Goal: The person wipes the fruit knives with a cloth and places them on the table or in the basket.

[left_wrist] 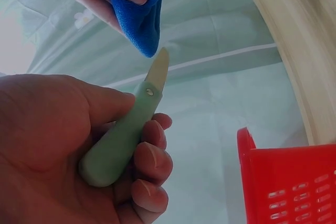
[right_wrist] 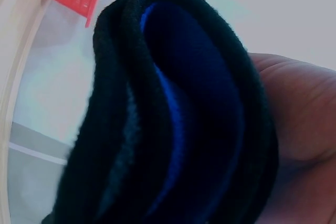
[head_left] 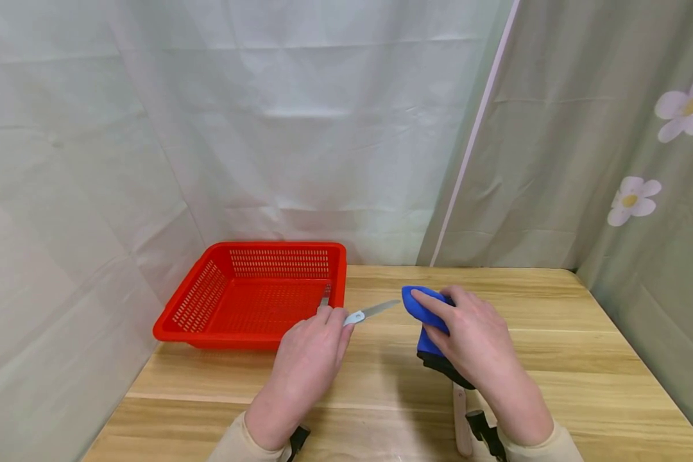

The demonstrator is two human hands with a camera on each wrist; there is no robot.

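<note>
My left hand (head_left: pixel 310 350) grips a small knife (left_wrist: pixel 123 129) by its pale green handle, which has a rivet near the blade. In the head view the blade points right, toward a folded blue cloth (head_left: pixel 427 311) with black edging. My right hand (head_left: pixel 480 333) holds this cloth, thumb and fingers around it. A narrow gap separates the blade tip from the cloth. Close up in the right wrist view, the cloth's folds (right_wrist: pixel 152 77) cover most of the picture and hide the right fingers.
A red plastic basket (head_left: pixel 337 276) stands on the wooden table (head_left: pixel 554 333), left of the hands. A slender metal piece (head_left: pixel 325 296) lies at its right side, partly hidden. Below the right hand lies a long pale pinkish handle (head_left: pixel 461 420). Curtains (head_left: pixel 323 128) surround the table.
</note>
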